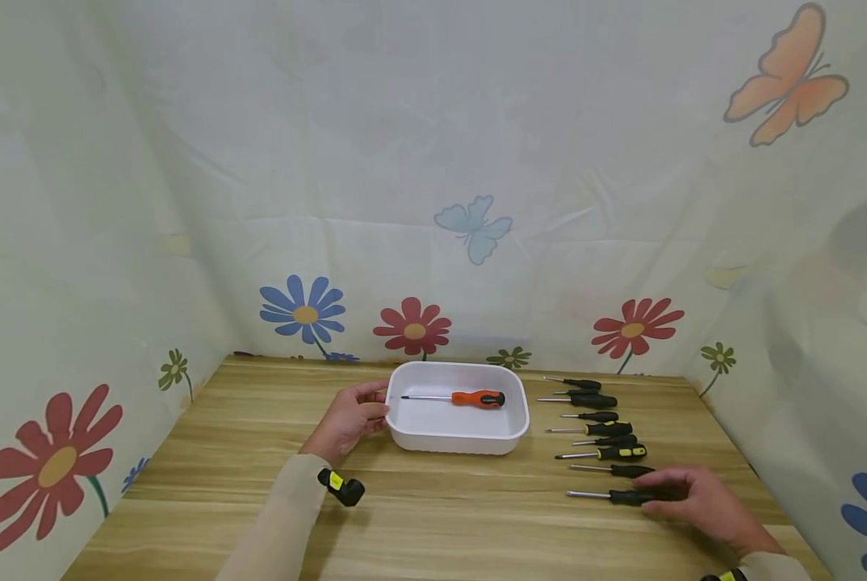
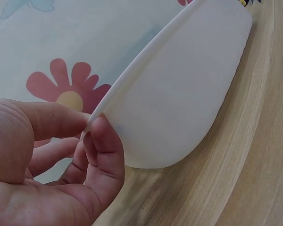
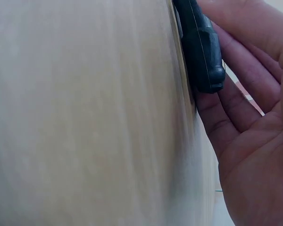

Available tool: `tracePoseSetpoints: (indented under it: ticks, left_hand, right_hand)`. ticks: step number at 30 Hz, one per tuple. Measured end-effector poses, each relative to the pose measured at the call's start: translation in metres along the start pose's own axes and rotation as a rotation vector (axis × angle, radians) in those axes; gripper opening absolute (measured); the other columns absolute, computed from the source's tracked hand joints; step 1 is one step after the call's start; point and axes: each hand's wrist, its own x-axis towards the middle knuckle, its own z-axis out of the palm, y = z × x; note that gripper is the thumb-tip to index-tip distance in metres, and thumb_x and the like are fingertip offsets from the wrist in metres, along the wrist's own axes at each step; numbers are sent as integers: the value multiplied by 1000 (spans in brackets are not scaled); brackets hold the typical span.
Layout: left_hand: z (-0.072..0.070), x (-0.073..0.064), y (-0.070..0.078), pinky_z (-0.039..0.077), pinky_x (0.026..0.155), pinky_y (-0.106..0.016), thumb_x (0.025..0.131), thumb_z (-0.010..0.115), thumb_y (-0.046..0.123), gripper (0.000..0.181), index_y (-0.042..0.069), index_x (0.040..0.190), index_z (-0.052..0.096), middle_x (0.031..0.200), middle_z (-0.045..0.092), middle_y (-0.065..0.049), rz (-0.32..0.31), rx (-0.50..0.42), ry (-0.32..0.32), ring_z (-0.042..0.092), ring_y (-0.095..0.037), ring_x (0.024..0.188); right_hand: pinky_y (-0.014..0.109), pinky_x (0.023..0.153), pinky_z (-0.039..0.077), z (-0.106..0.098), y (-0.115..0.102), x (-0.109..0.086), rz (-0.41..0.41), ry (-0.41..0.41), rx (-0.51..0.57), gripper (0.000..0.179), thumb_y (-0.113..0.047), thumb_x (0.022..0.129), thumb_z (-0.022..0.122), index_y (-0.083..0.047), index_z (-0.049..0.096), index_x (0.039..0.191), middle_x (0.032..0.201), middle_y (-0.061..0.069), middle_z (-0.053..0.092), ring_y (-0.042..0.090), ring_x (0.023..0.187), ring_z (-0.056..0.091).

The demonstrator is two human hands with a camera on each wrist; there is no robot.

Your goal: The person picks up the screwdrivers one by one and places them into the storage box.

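Note:
My left hand (image 1: 348,420) pinches the left rim of a white plastic tray (image 1: 457,443) between thumb and fingers. The left wrist view shows the thumb and fingertips meeting at the edge of the tray wall (image 2: 172,84). Inside the tray lies an orange-handled screwdriver (image 1: 477,399), its shaft pointing left. At the right, my right hand (image 1: 697,507) grips the handle end of the nearest black screwdriver (image 1: 622,498), thumb on one side and fingers on the other. In the right wrist view that black handle (image 3: 203,52) lies along the wooden tabletop.
Several black and black-yellow screwdrivers (image 1: 601,453) lie in a column right of the tray, shafts pointing left. The closest one (image 1: 626,470) is just beyond my right hand. A flower-printed curtain (image 1: 433,282) stands behind the wooden table (image 1: 433,516) and at both sides.

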Motion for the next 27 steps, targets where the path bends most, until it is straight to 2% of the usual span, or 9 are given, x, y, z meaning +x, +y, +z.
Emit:
tracePoseSetpoints:
  ticks: [11,19,27]
  left_hand:
    - [0,0,0,61,82,-31,95,64,-6,52,10,145,59,131,54,-23,2,-12,4,59,-32,105]
    - [0,-3,2,61,81,-31,95,65,-5,52,11,144,59,131,55,-23,5,-15,7,60,-31,103]
    - [1,-2,1,61,82,-31,95,65,-5,51,10,143,60,130,56,-22,1,-10,8,60,-31,103]
  right_hand:
    - [20,88,50,1,3,4,-54,-23,-66,30,-34,80,86,-24,80,109,112,-2,78,-3,105,63]
    - [18,86,50,0,6,7,-41,-48,-54,28,-33,81,86,-24,81,107,110,-2,78,-4,103,63]
    - [20,84,51,0,4,5,-8,-35,-47,26,-34,81,86,-22,81,104,108,-1,78,-3,99,63]
